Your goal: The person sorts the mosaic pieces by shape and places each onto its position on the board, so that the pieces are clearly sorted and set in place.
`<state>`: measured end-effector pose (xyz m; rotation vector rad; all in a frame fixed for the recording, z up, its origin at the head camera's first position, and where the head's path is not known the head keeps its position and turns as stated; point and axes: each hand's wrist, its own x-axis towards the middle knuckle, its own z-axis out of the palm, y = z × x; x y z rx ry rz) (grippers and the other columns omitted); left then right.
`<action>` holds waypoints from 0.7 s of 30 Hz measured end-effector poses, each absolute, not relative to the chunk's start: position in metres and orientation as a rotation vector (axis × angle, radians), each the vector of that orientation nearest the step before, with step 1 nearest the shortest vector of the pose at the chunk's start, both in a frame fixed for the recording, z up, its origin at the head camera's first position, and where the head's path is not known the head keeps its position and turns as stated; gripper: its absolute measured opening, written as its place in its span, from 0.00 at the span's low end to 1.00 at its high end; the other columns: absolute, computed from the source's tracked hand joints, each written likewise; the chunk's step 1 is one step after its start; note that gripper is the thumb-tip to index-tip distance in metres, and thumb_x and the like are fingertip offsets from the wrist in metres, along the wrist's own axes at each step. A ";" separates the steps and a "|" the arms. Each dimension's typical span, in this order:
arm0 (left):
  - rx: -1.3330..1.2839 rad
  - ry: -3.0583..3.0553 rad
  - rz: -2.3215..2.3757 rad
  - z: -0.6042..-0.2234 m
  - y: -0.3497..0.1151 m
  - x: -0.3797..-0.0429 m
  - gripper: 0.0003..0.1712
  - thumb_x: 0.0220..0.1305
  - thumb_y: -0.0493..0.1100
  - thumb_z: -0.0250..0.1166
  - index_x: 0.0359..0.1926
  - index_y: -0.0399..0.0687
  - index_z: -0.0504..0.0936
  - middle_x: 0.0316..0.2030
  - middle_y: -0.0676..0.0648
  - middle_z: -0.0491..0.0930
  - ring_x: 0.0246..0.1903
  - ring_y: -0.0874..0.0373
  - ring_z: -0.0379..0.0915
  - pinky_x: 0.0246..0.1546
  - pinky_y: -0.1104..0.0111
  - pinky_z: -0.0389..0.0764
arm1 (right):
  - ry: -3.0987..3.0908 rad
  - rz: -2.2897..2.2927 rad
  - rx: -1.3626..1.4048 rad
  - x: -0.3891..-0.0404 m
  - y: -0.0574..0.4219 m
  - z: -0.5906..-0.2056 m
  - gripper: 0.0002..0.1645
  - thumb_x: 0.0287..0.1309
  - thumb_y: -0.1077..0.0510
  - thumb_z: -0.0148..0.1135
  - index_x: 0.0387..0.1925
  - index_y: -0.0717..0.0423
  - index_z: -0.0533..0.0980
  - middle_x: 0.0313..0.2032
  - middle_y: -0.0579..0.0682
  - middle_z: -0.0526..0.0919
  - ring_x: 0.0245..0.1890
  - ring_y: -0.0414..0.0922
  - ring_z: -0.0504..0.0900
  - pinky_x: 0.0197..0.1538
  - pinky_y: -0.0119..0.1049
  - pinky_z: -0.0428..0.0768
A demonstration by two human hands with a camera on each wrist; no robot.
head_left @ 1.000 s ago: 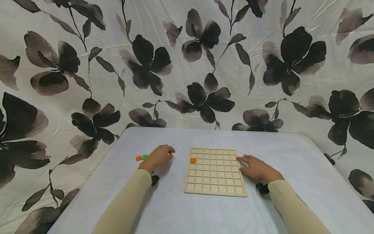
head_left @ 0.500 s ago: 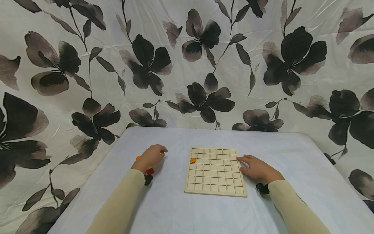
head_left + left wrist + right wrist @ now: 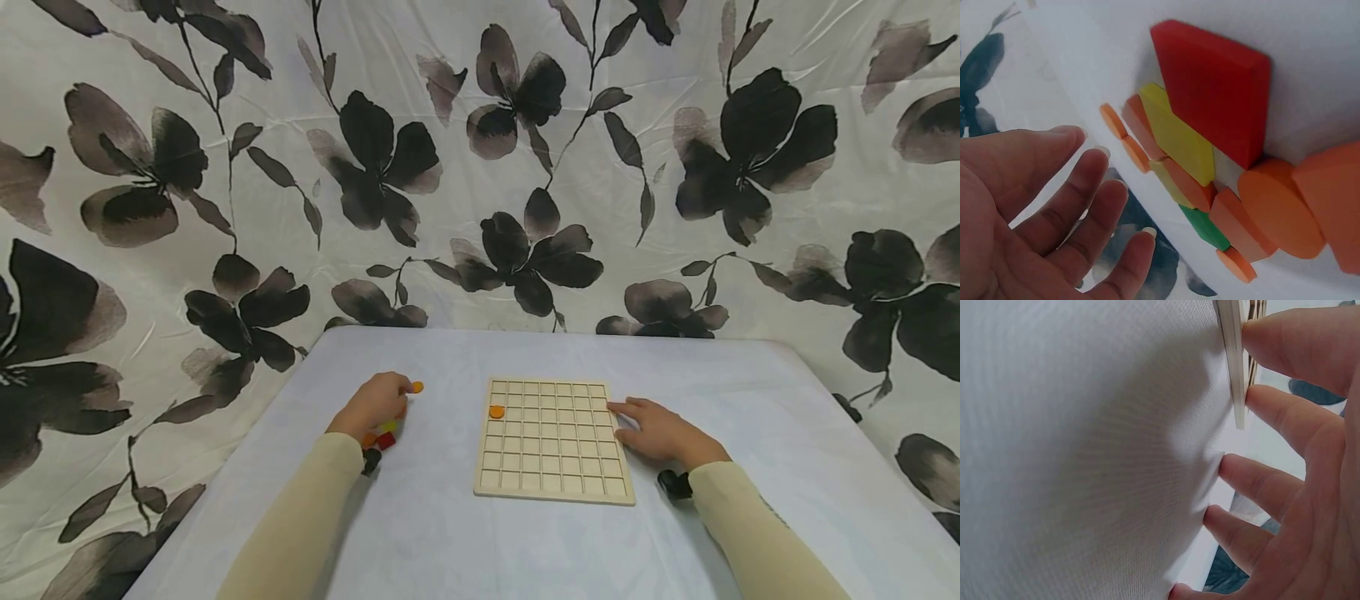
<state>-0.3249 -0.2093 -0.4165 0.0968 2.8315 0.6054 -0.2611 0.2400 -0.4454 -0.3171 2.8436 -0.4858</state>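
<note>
My left hand hovers over a cluster of coloured pieces on the left of the table. In the left wrist view its fingers are loosely extended, apart from the pieces and holding nothing. Among them are a red block, a yellow block, a green piece and several orange ones, including a disc. My right hand touches the right edge of a wooden grid board with its thumb and index finger; its other fingertips rest on the cloth.
One orange disc lies on the board's left column. Another orange disc lies just beyond the left fingertips. A white cloth covers the table, and a floral curtain hangs behind it.
My left hand has drawn left, away from the board and over the pieces. An orange disc now shows beyond its fingertips. The right hand and the board have stayed in place.
</note>
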 end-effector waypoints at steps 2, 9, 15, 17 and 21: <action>0.057 2.817 0.630 -0.418 -0.210 -0.326 0.19 0.69 0.39 0.56 0.59 0.43 0.77 0.53 0.41 0.78 0.38 0.50 0.71 0.34 0.63 0.79 | 2.844 -0.485 -0.308 -0.262 0.241 -0.447 0.34 0.65 0.46 0.52 0.70 0.50 0.63 0.70 0.67 0.59 0.69 0.68 0.58 0.64 0.66 0.61; -0.013 2.794 0.654 -0.421 -0.212 -0.337 0.20 0.68 0.37 0.54 0.60 0.42 0.75 0.37 0.45 0.83 0.32 0.52 0.75 0.22 0.68 0.74 | 2.846 -0.489 -0.307 -0.263 0.241 -0.449 0.34 0.65 0.46 0.52 0.70 0.49 0.63 0.70 0.67 0.59 0.69 0.68 0.58 0.64 0.67 0.61; -0.080 2.786 0.640 -0.420 -0.212 -0.347 0.20 0.66 0.36 0.55 0.59 0.44 0.75 0.46 0.42 0.80 0.41 0.49 0.74 0.35 0.59 0.82 | 2.853 -0.492 -0.305 -0.263 0.241 -0.448 0.34 0.65 0.47 0.52 0.70 0.49 0.63 0.70 0.66 0.59 0.69 0.68 0.58 0.64 0.66 0.61; -0.035 2.834 0.552 -0.419 -0.211 -0.348 0.19 0.67 0.37 0.57 0.58 0.42 0.76 0.50 0.42 0.79 0.42 0.49 0.74 0.43 0.56 0.81 | 2.851 -0.492 -0.299 -0.263 0.241 -0.448 0.34 0.65 0.46 0.52 0.70 0.49 0.63 0.70 0.67 0.59 0.69 0.68 0.58 0.64 0.66 0.61; -0.016 2.865 0.464 -0.416 -0.208 -0.349 0.20 0.65 0.38 0.60 0.58 0.39 0.76 0.53 0.39 0.78 0.46 0.47 0.73 0.53 0.51 0.77 | 2.841 -0.493 -0.288 -0.264 0.241 -0.448 0.34 0.65 0.45 0.53 0.70 0.49 0.63 0.70 0.67 0.59 0.69 0.68 0.58 0.64 0.67 0.61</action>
